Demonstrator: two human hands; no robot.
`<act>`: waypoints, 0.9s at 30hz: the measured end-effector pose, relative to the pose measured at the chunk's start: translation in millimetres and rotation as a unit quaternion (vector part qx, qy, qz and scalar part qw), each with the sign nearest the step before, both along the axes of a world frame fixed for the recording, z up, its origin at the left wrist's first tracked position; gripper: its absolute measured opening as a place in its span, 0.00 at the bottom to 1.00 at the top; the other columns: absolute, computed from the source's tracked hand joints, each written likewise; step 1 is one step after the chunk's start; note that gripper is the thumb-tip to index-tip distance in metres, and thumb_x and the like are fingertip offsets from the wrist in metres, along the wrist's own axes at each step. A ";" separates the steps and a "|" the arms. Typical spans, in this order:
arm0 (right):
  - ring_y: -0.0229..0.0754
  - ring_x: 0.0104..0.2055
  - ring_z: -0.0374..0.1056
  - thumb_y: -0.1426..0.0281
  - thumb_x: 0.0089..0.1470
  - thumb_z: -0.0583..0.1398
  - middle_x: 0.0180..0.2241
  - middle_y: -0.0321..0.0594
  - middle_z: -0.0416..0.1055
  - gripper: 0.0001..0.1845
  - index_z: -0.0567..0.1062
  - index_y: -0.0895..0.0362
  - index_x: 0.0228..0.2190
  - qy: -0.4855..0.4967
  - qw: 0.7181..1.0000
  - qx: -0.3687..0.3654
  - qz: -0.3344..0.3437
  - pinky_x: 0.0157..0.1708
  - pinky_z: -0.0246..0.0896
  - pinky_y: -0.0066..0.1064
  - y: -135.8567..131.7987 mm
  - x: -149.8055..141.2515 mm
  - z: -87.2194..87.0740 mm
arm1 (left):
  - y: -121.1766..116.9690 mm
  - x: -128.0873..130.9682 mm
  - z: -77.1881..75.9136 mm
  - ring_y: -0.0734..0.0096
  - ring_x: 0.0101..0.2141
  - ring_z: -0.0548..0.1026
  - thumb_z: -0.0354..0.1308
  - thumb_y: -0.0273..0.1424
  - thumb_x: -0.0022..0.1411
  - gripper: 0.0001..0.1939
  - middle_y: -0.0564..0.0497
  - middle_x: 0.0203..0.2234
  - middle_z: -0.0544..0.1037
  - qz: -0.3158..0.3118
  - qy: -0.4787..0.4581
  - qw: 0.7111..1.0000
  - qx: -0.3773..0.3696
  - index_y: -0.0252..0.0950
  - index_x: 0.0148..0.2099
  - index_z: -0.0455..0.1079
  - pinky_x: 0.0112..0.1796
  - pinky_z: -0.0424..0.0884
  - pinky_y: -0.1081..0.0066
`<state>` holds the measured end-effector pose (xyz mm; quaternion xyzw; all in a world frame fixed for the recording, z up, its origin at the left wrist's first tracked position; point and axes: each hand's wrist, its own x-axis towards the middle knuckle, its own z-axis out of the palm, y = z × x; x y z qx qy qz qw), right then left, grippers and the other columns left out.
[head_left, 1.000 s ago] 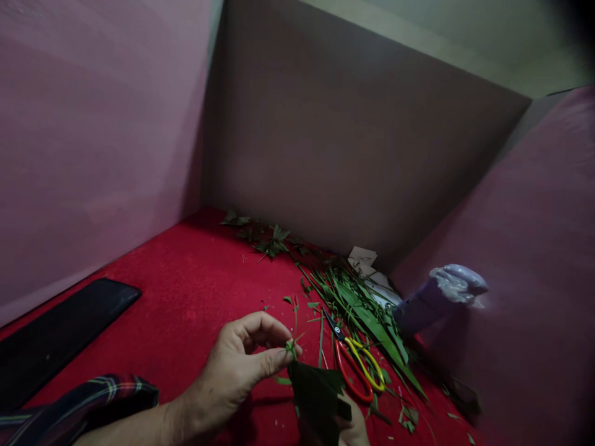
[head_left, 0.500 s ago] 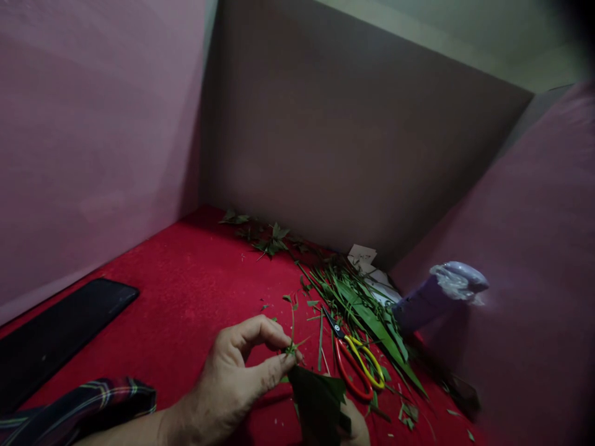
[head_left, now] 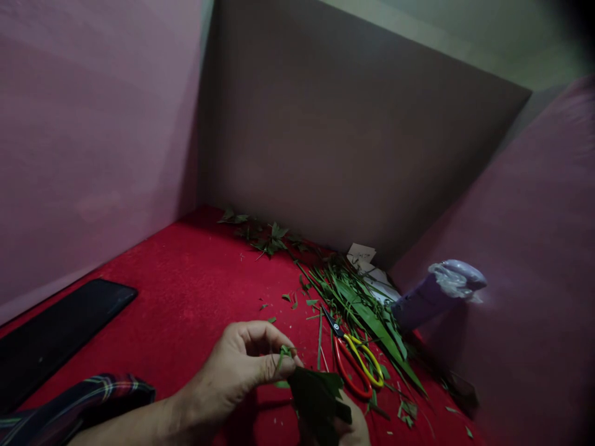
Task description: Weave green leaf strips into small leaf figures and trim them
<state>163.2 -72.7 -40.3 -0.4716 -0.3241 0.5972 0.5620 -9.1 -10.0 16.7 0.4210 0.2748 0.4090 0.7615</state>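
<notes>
Scissors (head_left: 341, 335) with one red handle and one yellow lie on the red surface (head_left: 195, 272), just past the right hand (head_left: 356, 428), blades pointing away from the person. The left hand (head_left: 235, 362) has its grip closed on a small green sprig (head_left: 284, 354), pinched between thumb and fingers. Directly below the sprig, a dark green leaf (head_left: 316, 396) comes up close to the left thumb and covers most of the right hand; because those fingers are hidden, I cannot tell how that grip stands.

Beyond the scissors, a heap of long green leaves (head_left: 367, 310) crowds the right side, partly covering white papers (head_left: 382, 288); a small card (head_left: 361, 253) lies at their far end, near the back wall (head_left: 344, 136). A purple container (head_left: 421, 303), clear plastic (head_left: 450, 282) bunched around its top, stands at the heap's right, tilted in this view, near the right wall (head_left: 525, 279). Lobed leaves (head_left: 274, 238) lie along the back wall's foot, and green clippings (head_left: 286, 297) are scattered in front of the left hand and around the scissors. At far left, a flat black panel (head_left: 65, 337) lies beside the pink left wall (head_left: 93, 136), near the plaid sleeve (head_left: 79, 402).
</notes>
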 end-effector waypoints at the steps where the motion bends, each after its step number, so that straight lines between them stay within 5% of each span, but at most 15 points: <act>1: 0.43 0.22 0.67 0.63 0.30 0.70 0.15 0.37 0.67 0.13 0.78 0.55 0.22 -0.021 1.000 0.002 0.005 0.22 0.63 0.29 2.2 1.2 -1.4 | -0.3 0.1 0.1 0.72 0.26 0.74 0.69 0.31 0.42 0.10 0.50 0.22 0.78 0.001 0.001 1.000 0.003 0.31 0.27 0.74 0.32 0.68 0.72; 11: 0.41 0.20 0.67 0.53 0.43 0.62 0.15 0.40 0.69 0.21 0.78 0.59 0.20 -0.195 0.976 0.088 0.042 0.19 0.62 0.27 10.4 5.3 -10.8 | -0.7 1.1 5.4 0.77 0.20 0.69 0.69 0.26 0.37 0.08 0.55 0.16 0.74 0.031 0.039 0.999 -0.015 0.31 0.22 0.73 0.26 0.65 0.76; 17: 0.39 0.15 0.62 0.48 0.34 0.65 0.09 0.37 0.61 0.24 0.74 0.59 0.14 -0.136 0.982 0.083 0.104 0.13 0.57 0.26 15.9 1.8 -4.2 | -0.4 -0.5 3.9 0.77 0.21 0.68 0.68 0.26 0.38 0.07 0.55 0.16 0.74 0.036 0.046 0.998 0.003 0.31 0.22 0.72 0.25 0.64 0.76; 27: 0.36 0.16 0.60 0.57 0.35 0.68 0.12 0.34 0.63 0.16 0.75 0.57 0.19 -0.003 0.996 0.060 0.065 0.15 0.58 0.26 6.0 -6.9 9.6 | -0.3 1.1 3.5 0.77 0.22 0.70 0.69 0.25 0.39 0.08 0.55 0.19 0.75 0.052 0.032 0.998 0.007 0.32 0.26 0.74 0.27 0.66 0.77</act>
